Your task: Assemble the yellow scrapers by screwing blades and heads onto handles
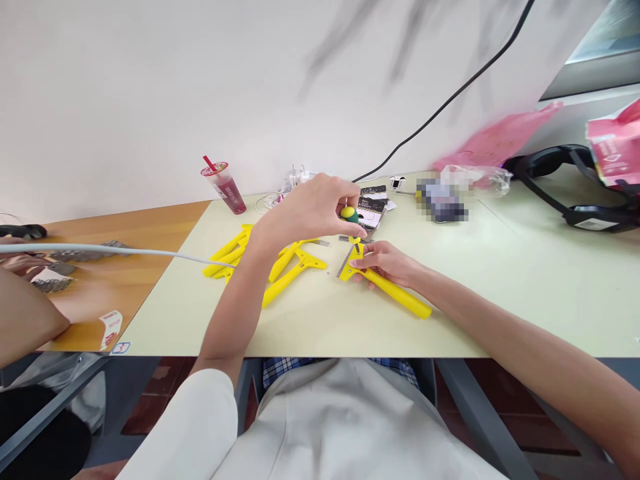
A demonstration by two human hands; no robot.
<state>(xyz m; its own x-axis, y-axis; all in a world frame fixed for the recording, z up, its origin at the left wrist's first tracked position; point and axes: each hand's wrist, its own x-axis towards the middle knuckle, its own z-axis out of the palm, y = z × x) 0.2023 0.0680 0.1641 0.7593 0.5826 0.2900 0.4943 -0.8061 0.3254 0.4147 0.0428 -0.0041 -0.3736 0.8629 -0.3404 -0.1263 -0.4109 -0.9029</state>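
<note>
My left hand point(311, 208) is closed round the green and yellow handle of a short screwdriver point(349, 214), held upright from above. Its tip points down onto the head of a yellow scraper point(400, 295); whether it sits in a screw is too small to tell. My right hand point(393, 263) pinches that scraper at the head, the handle slanting toward me to the right. A metal blade edge shows along the head's left side. Left of it lie several more yellow scrapers point(293, 279), partly hidden behind my left forearm. A tiny dark bit, perhaps a screw, lies between.
Behind my hands lie black and white printed packets point(373, 208). A cup of red drink point(230, 190) stands at the back left. A pale cable point(150, 251) crosses on the left. Black headgear point(575, 200) and pink bags point(500, 137) are at right. Another person's hand point(23, 263) shows far left.
</note>
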